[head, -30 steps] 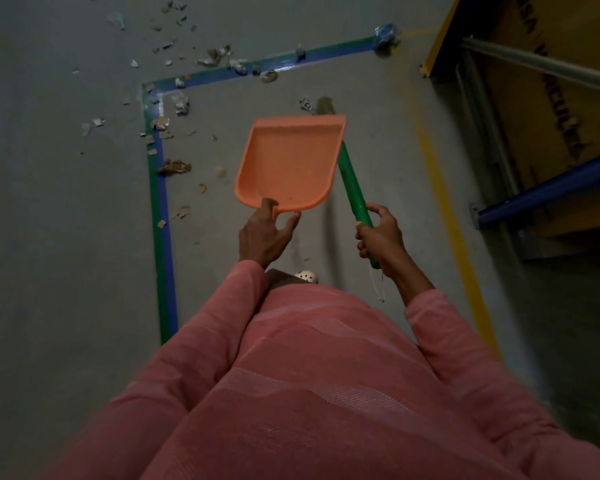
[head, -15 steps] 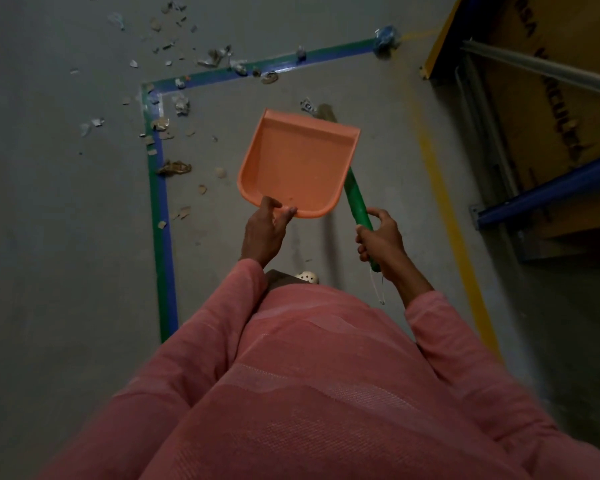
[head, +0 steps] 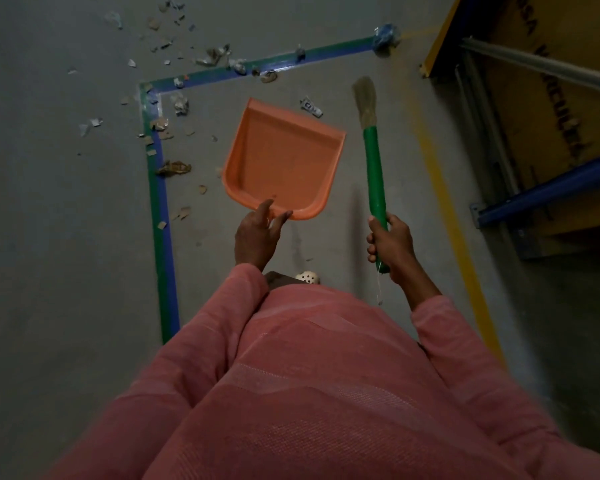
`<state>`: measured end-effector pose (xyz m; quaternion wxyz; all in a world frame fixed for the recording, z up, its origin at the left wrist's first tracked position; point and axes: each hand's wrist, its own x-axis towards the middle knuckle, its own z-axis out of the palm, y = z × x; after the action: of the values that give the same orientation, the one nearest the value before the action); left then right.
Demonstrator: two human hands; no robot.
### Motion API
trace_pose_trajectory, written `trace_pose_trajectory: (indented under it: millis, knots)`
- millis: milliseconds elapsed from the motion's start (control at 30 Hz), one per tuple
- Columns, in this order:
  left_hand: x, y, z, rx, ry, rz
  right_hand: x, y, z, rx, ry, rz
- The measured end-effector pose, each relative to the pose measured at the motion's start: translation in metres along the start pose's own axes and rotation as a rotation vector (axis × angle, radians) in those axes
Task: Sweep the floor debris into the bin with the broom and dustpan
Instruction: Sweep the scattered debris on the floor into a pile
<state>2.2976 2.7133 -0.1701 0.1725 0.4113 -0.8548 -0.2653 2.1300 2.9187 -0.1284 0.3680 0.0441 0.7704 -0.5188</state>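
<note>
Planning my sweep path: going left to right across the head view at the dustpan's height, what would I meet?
In order: green-and-blue floor tape → orange dustpan → green-handled broom → yellow floor line → blue rack beam.

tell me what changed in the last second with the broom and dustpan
The broom swung right, out from behind the dustpan; its bristles now show and the two are apart. The dustpan twisted slightly clockwise. Nothing taken or let go: the left hand still holds the dustpan's near edge, the right hand still grips the broom handle. The debris lies unmoved along the tape.
</note>
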Motion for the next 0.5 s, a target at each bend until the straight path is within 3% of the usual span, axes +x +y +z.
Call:
trace_pose_trajectory:
  millis: [133,233,300,400,500]
  knots:
    - [0.002,0.003,-0.003,0.015,0.045,0.000,-0.017,-0.002,-0.017,0.096,-0.143,-0.092]
    - [0.001,0.001,-0.007,0.000,0.080,0.004,-0.009,-0.023,-0.021,0.113,-0.271,-0.003]
    - [0.001,0.001,-0.007,-0.021,0.087,-0.011,0.014,-0.047,-0.002,0.181,-0.247,0.110]
    - [-0.001,0.003,-0.007,-0.055,0.069,-0.043,0.049,-0.077,0.045,0.099,-0.116,0.164]
    - [-0.002,0.005,-0.013,-0.073,0.079,-0.061,0.052,-0.078,0.082,0.135,-0.172,0.195]
